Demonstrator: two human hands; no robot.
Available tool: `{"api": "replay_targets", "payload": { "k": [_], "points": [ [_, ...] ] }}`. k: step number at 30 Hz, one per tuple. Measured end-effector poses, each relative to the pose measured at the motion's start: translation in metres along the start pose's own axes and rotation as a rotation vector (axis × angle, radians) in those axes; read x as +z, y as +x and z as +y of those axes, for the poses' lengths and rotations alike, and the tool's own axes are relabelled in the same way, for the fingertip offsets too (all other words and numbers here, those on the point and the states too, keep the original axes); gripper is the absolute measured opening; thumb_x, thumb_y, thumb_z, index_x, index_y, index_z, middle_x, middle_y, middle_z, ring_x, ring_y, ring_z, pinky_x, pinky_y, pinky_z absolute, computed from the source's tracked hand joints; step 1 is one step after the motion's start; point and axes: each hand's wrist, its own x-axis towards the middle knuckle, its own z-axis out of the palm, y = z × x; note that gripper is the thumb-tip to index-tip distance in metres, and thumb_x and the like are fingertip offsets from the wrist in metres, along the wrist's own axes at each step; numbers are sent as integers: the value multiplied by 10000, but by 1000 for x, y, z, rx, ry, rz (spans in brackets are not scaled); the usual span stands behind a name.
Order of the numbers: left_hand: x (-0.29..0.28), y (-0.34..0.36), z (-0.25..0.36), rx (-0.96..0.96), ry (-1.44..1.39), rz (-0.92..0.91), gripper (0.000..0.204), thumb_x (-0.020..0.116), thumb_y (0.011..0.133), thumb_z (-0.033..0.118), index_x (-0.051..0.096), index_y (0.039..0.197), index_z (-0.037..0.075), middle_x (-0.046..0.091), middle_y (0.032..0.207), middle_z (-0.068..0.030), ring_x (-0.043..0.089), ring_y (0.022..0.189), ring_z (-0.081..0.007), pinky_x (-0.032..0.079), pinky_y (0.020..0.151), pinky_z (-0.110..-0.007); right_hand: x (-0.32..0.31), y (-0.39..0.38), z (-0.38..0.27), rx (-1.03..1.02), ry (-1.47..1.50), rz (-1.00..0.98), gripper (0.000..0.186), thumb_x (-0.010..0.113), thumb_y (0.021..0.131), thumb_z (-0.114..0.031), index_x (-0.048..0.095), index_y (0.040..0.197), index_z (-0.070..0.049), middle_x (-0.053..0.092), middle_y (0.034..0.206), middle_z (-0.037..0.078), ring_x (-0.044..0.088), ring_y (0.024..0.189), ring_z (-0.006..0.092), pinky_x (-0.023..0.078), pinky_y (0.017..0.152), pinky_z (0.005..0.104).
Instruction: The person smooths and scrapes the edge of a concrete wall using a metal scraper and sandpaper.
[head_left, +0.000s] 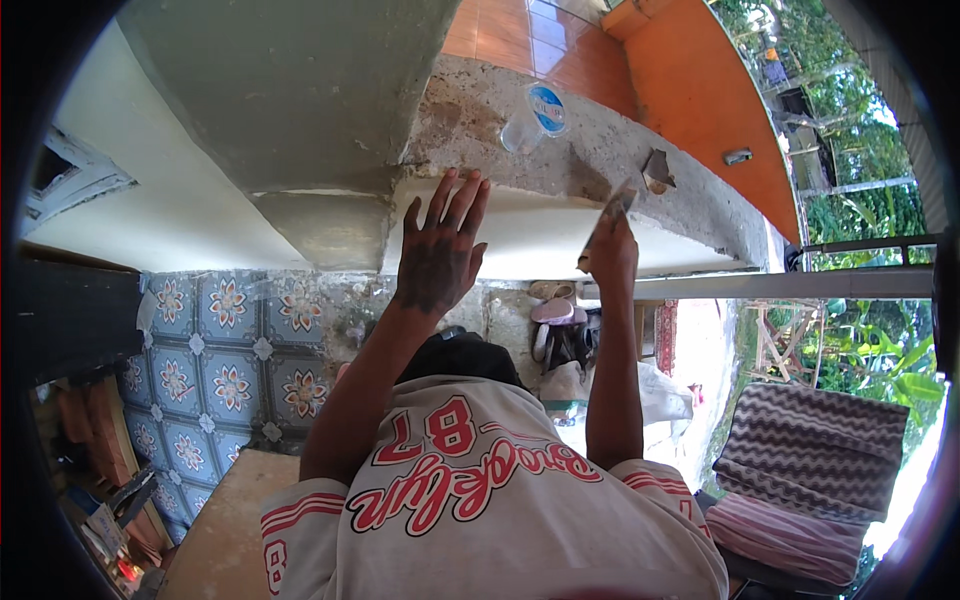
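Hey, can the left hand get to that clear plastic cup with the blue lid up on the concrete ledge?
Probably yes. The left hand rests flat on the white wall face just below the concrete ledge, fingers spread, and the clear plastic cup lies just above with nothing between them.

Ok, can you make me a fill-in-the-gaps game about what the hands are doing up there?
1. The left hand lies flat against the white wall with its fingers ____.
2. The flat scraper is held by the ____ hand.
3. The clear cup on the concrete ledge has a mostly ____ lid.
Missing words: spread, right, blue.
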Motion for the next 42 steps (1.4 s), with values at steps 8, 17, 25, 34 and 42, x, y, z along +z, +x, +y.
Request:
{"api": "replay_targets", "payload": {
  "k": [8,17,25,34,42],
  "points": [
    [3,3,17,-31,102,17,894,774,847,374,353,1592,116,321,1648,-55,253,1544,-283,228,1212,-592,13,-58,84,115,228,151,507,450,1055,-292,487,1442,34,663,1199,324,632,1125,499,489,951,535],
    [27,25,51,217,119,-39,853,780,831,407,432,1544,92,323,1645,-57,242,1542,-296,177,1221,-669,16,-79,78,190,381,55,567,568,1010,-250,435,1486,27,689,1119,310,714,1023,405,536,896,465],
    [32,35,65,355,-17,-24,838,809,798,375,458,1539,203,334,1653,-10,306,1522,-272,200,1200,-695,22,-95,67,190,533,-26,638,606,999,-210,351,1525,47,739,799,155,737,677,239,560,617,359],
    [14,-10,-4,-72,169,125,833,734,864,414,394,1575,142,328,1656,-26,285,1536,-277,165,1213,-644,17,-101,8,-6,452,-85,525,616,1013,-224,478,1489,-49,731,780,93,669,606,170,549,621,354],
    [26,-30,-22,-289,83,259,863,652,909,471,333,1592,51,333,1645,-124,278,1526,-374,207,1222,-580,44,-73,-123,-460,206,-234,441,547,1018,-229,552,1449,-134,682,719,246,684,700,467,538,666,556]
  ]
}}
